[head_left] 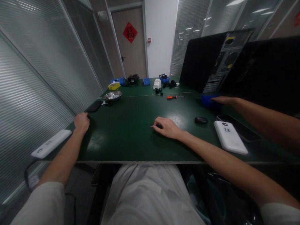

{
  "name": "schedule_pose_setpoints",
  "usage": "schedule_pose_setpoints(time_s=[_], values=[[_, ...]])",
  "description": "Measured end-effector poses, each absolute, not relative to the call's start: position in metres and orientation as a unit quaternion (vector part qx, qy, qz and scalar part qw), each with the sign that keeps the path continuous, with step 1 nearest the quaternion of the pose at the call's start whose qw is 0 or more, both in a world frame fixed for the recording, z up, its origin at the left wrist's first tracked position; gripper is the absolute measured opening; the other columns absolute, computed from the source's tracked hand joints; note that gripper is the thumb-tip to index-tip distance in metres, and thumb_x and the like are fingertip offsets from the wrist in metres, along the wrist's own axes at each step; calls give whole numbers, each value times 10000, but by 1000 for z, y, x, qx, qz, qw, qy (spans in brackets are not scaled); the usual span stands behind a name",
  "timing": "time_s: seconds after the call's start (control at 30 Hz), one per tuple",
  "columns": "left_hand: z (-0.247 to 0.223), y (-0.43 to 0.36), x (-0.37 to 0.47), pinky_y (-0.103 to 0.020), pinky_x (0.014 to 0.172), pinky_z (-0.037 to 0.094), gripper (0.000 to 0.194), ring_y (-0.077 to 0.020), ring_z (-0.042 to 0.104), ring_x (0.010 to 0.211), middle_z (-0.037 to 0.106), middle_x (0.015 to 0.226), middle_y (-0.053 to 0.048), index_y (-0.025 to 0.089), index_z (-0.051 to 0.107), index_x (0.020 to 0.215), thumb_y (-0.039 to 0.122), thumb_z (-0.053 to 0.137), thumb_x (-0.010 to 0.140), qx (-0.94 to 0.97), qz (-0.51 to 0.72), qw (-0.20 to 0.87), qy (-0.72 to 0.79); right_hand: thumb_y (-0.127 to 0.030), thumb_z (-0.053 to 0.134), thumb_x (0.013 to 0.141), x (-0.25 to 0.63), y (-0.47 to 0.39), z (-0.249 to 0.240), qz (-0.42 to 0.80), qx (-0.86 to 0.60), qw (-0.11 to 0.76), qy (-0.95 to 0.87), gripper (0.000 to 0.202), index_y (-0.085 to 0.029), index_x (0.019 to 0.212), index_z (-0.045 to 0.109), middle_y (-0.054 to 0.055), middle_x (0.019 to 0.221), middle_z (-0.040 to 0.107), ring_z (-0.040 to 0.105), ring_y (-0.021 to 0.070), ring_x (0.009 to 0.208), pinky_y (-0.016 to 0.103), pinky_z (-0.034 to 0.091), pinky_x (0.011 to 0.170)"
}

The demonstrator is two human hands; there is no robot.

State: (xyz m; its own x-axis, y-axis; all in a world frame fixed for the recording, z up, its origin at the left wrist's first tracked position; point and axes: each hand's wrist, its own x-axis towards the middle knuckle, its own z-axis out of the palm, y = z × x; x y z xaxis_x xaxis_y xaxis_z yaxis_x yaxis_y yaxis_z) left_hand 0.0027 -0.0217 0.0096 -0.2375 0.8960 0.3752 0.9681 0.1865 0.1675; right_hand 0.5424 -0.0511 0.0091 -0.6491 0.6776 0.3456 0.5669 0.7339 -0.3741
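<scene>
My left hand [82,122] rests closed at the left side of the green table [126,137], with something dark at its fingertips that I cannot make out. Near the table's middle, my right hand [167,127] is curled round a small dark object [159,126], from which a thin tip points left. An orange and black screwdriver [172,97] lies beyond my right hand. To the right of that hand is a black mouse [201,120]. The silver bowl [112,96] stands beyond my left hand, with a dark phone [95,106] nearer to it.
Another person's hand [223,100] touches a blue tray [208,101] at the right. A white device [229,137] lies beside a black phone [241,128]. Computer cases [203,62] stand behind. Small bins [146,81] and a white item [157,83] line the far edge.
</scene>
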Motion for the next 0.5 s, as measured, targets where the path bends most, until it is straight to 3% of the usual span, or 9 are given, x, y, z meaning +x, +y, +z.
schedule_pose_setpoints(time_s=[0.17, 0.3, 0.4, 0.5], values=[[15, -18, 4, -322, 851, 432, 265, -223, 591, 888, 723, 957, -134, 31, 752, 1074, 91, 590, 874, -588, -175, 136, -778, -336, 584, 977, 542, -50, 6, 115, -345, 240, -900, 145, -202, 968, 637, 33, 972, 652, 576, 150, 781, 274, 378, 696], [25, -11, 42, -343, 958, 447, 264, -247, 634, 1031, 731, 1137, -117, 118, 776, 1081, 139, 579, 906, -639, -195, 136, -732, -343, 585, 977, 542, -49, 5, 111, -345, 238, -901, 150, -205, 952, 639, 27, 957, 649, 575, 147, 779, 267, 366, 682], [35, -17, 107, -357, 1018, 455, 256, -249, 642, 1098, 735, 1156, -86, 187, 787, 1070, 204, 568, 938, -727, -255, 74, -633, -336, 579, 979, 542, -48, 4, 108, -345, 240, -901, 146, -205, 957, 640, 25, 957, 647, 573, 146, 781, 266, 365, 689], [40, -35, 187, -365, 948, 512, 264, -232, 663, 1048, 732, 1146, -78, 204, 765, 1135, 270, 574, 966, -801, -300, -30, -517, -333, 582, 976, 542, -48, 3, 103, -346, 240, -901, 141, -203, 965, 636, 26, 965, 648, 571, 146, 786, 265, 363, 694]])
